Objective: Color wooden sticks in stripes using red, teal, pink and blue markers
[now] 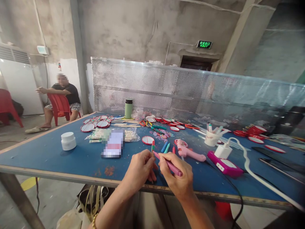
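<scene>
My left hand (140, 168) pinches a thin wooden stick (152, 147) with a red and green painted tip, held upright above the blue table (47, 156). My right hand (177, 173) grips a pink marker (169, 164) like a pen, its tip touching the stick. Blue, teal and red markers (166, 147) lie just beyond my hands. A pink glue gun (188, 151) rests to the right of them.
A white jar (68, 141), green flask (128, 108), red-rimmed round mirrors (95, 123), bagged sticks (100, 135), a paper cup of markers (212, 136), a magenta scale (225, 165) and white cable (247, 162) are on the table. A perforated metal screen (190, 92) stands behind. A person sits on a red chair (59, 106) at left.
</scene>
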Action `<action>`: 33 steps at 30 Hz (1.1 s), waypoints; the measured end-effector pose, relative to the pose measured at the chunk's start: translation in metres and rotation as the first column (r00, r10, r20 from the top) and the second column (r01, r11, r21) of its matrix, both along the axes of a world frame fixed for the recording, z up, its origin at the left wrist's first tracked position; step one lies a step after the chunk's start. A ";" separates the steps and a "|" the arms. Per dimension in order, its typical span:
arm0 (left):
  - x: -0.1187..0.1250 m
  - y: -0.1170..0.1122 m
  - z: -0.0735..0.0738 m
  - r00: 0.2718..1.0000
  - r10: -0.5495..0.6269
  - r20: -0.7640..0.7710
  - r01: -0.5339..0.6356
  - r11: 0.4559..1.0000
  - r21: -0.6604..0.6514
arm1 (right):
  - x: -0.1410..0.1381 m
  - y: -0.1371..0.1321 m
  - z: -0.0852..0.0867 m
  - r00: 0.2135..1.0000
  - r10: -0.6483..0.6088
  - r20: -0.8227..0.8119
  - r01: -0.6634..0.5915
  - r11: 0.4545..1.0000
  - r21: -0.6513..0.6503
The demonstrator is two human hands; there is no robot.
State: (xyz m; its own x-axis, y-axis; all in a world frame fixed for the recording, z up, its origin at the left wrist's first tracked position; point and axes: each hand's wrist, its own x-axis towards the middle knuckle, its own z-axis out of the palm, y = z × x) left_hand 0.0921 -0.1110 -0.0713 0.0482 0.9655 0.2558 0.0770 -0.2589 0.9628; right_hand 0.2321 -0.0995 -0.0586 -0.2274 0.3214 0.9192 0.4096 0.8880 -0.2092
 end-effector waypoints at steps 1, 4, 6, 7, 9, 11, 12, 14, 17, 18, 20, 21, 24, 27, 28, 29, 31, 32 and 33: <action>0.000 0.000 0.000 1.000 -0.001 -0.002 0.001 1.000 0.000 | 0.000 0.000 0.000 1.000 0.000 -0.002 0.000 1.000 0.000; 0.000 0.001 -0.001 1.000 -0.005 -0.004 0.005 1.000 0.002 | 0.000 0.000 -0.001 1.000 -0.022 -0.013 0.022 1.000 0.001; -0.001 0.001 -0.002 1.000 -0.005 -0.004 0.005 1.000 0.006 | 0.000 -0.001 0.000 0.999 -0.029 -0.015 0.029 1.000 0.001; -0.001 0.001 -0.002 1.000 -0.004 -0.004 0.004 1.000 0.007 | 0.000 -0.001 0.000 1.000 -0.025 -0.013 0.025 1.000 0.002; -0.001 0.001 -0.003 1.000 -0.003 -0.005 0.003 1.000 0.011 | 0.001 -0.001 0.001 1.000 -0.010 -0.007 0.010 1.000 0.005; -0.001 0.002 -0.004 1.000 -0.007 -0.009 0.007 1.000 0.015 | 0.001 -0.001 0.002 1.000 -0.008 -0.005 0.008 1.000 0.008; -0.001 0.002 -0.004 1.000 -0.007 -0.012 0.007 1.000 0.017 | 0.001 -0.001 0.001 1.000 -0.015 -0.006 0.015 1.000 0.011; -0.001 0.003 -0.004 1.000 -0.007 -0.012 0.007 1.000 0.018 | 0.002 -0.001 0.000 0.999 -0.033 -0.008 0.033 0.999 0.015; 0.000 0.002 -0.003 1.000 -0.007 -0.004 0.007 1.000 0.006 | 0.002 0.000 -0.001 1.000 -0.029 -0.002 0.029 0.999 0.019; 0.000 0.002 -0.003 1.000 -0.009 0.002 0.009 1.000 0.003 | 0.002 0.000 -0.001 1.000 -0.019 0.002 0.019 1.000 0.023; 0.000 0.002 -0.003 1.000 -0.009 0.014 0.009 1.000 0.001 | 0.001 0.000 -0.001 1.000 0.000 0.012 0.000 0.999 0.032; 0.000 0.002 -0.003 1.000 -0.009 0.018 0.009 1.000 0.002 | 0.001 0.000 -0.001 1.000 0.006 0.016 -0.006 0.999 0.033; 0.000 0.002 -0.003 1.000 -0.008 0.017 0.008 1.000 -0.001 | 0.002 0.001 -0.001 1.000 0.002 0.021 -0.002 1.000 0.025; 0.000 0.002 -0.002 1.000 -0.003 0.006 0.003 1.000 -0.004 | 0.003 0.001 -0.001 1.000 -0.023 0.007 0.022 0.999 0.026; 0.000 0.002 -0.002 1.000 -0.002 0.002 0.002 1.000 -0.005 | 0.003 0.001 -0.001 1.000 -0.024 0.005 0.024 0.999 0.026; 0.000 0.002 -0.002 1.000 -0.001 0.000 0.001 1.000 -0.006 | 0.003 0.001 -0.001 1.000 -0.021 0.006 0.021 0.999 0.026; 0.000 0.002 -0.001 1.000 -0.003 0.000 0.003 1.000 -0.006 | 0.002 0.000 -0.001 1.000 -0.009 0.016 0.009 1.000 0.024; 0.000 0.001 -0.001 1.000 -0.004 0.001 0.004 1.000 -0.005 | 0.002 0.001 -0.001 1.000 -0.006 0.021 0.005 1.000 0.023; 0.000 0.001 -0.001 1.000 -0.005 0.003 0.005 1.000 -0.004 | 0.002 0.001 -0.001 1.000 -0.004 0.026 0.004 1.000 0.021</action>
